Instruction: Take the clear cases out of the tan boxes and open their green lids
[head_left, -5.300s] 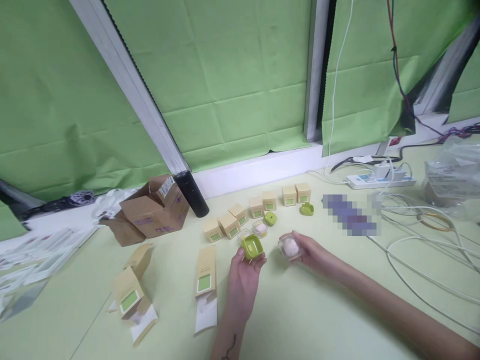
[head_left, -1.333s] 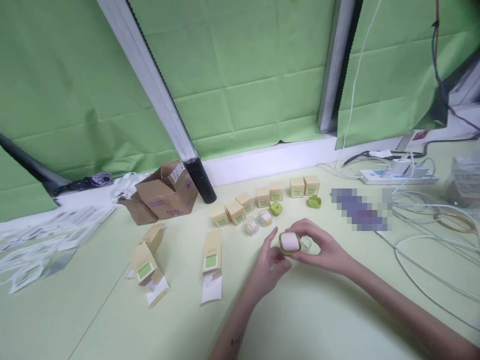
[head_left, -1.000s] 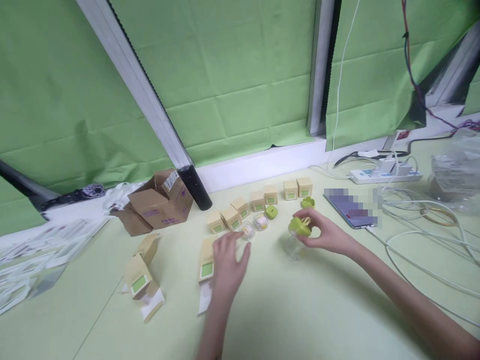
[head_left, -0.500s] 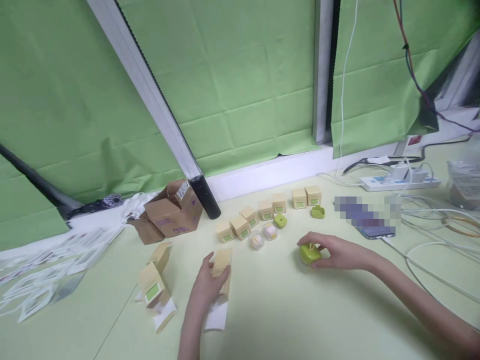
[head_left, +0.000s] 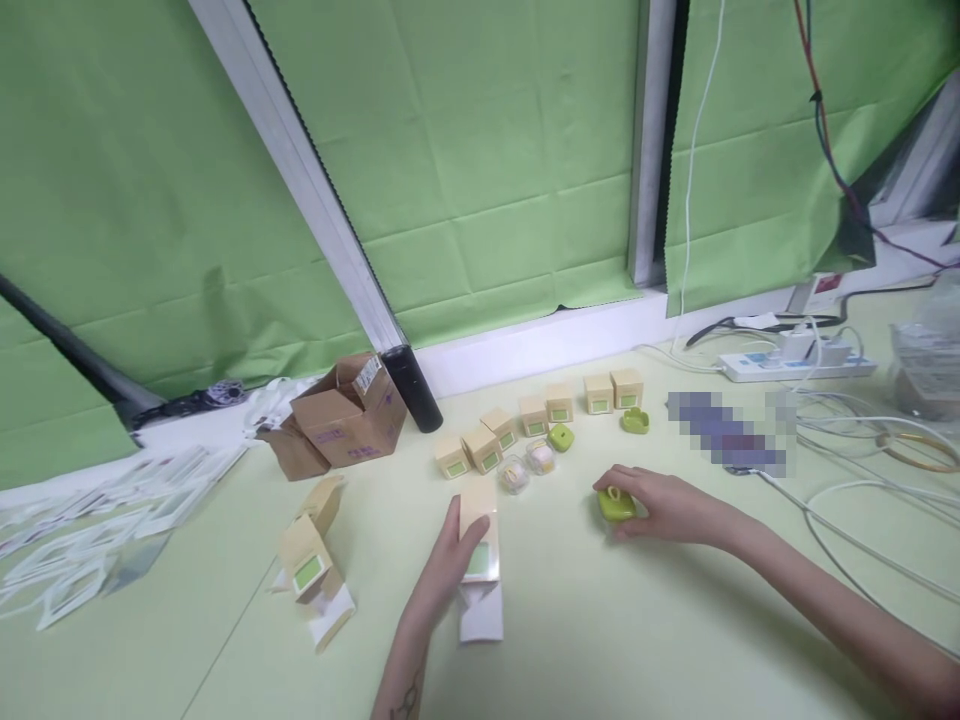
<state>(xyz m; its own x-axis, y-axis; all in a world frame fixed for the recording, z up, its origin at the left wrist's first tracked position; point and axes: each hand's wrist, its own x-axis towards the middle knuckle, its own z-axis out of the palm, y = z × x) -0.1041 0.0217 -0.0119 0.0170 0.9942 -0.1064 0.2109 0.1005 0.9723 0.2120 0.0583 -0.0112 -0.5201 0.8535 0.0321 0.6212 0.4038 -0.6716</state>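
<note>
My left hand (head_left: 448,562) is closed around a small tan carton (head_left: 478,497) with a green window on its front. The carton's lower end stands open, with a white flap (head_left: 481,615) hanging out toward me. On the right, my right hand (head_left: 664,508) grips a small glossy green case (head_left: 615,507) with a loop on top, resting at table level. Between and beyond the hands lie two clear-wrapped items (head_left: 514,476), a green piece with a slot (head_left: 560,437) and an open green piece (head_left: 635,421). Several closed tan cartons (head_left: 452,458) stand behind them.
Two more opened cartons (head_left: 307,565) lie to the left. Behind are a brown cardboard box (head_left: 356,425) and a black cylinder (head_left: 412,390). White frame-like sheets (head_left: 82,570) cover the far left. A phone (head_left: 724,435), white cables (head_left: 862,490) and a power strip (head_left: 799,368) occupy the right.
My left hand has moved right with the carton and turned it so its green window now shows. My right hand still grips the green case, which has tilted slightly.
</note>
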